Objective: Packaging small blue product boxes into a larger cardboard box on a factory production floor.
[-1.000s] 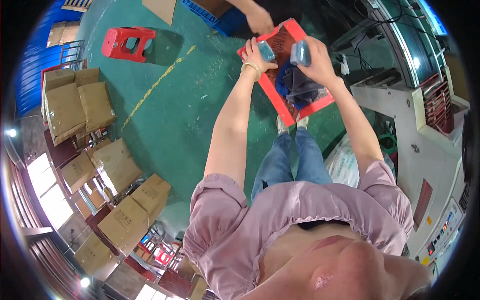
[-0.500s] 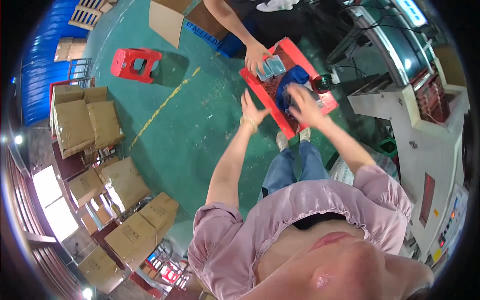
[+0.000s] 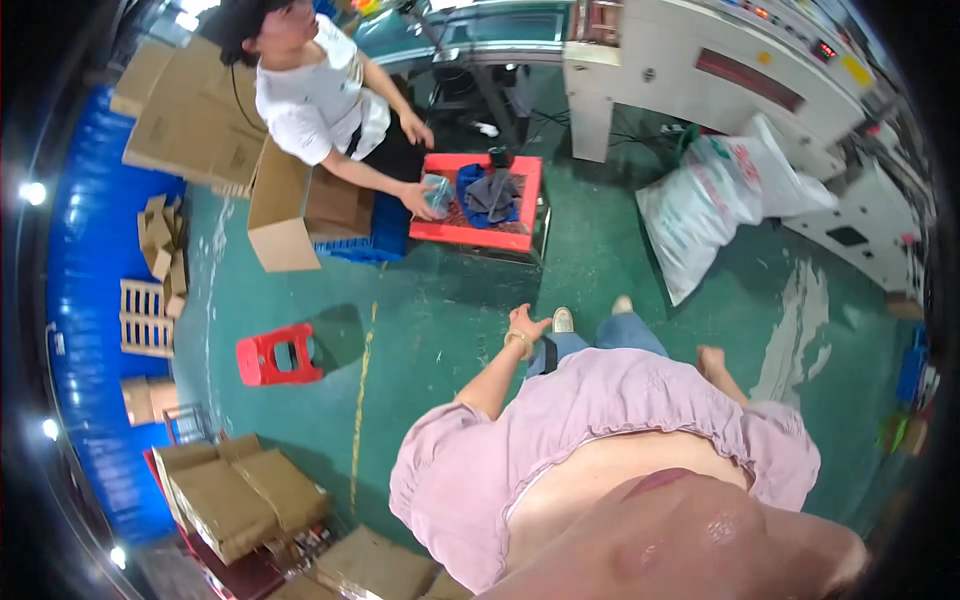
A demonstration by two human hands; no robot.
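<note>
My left hand (image 3: 528, 325) hangs above the green floor with its fingers spread, holding nothing. Beside my right hip, my right hand (image 3: 712, 362) is lowered; its fingers are too hidden to read. Beyond both hands and touching neither stands a red-rimmed table (image 3: 470, 237). On it lie a grey cloth (image 3: 492, 197) and a blue cloth (image 3: 466, 181), bunched together, with a small dark container (image 3: 499, 156) at the far edge. A co-worker's hand (image 3: 414, 200) rests on clear bluish plastic boxes (image 3: 437, 195) at the table's left end.
The co-worker stands far left by an open carton (image 3: 285, 245) and a blue crate (image 3: 385, 235). A red stool (image 3: 280, 355) is on the floor at left. Stacked cartons (image 3: 240, 490) fill the lower left. White sacks (image 3: 695, 215) lean near a pale machine (image 3: 690, 75) at right.
My hands have drawn back from the table to near my body, the right one leaving the cloths. My view has turned right, and more of the co-worker shows.
</note>
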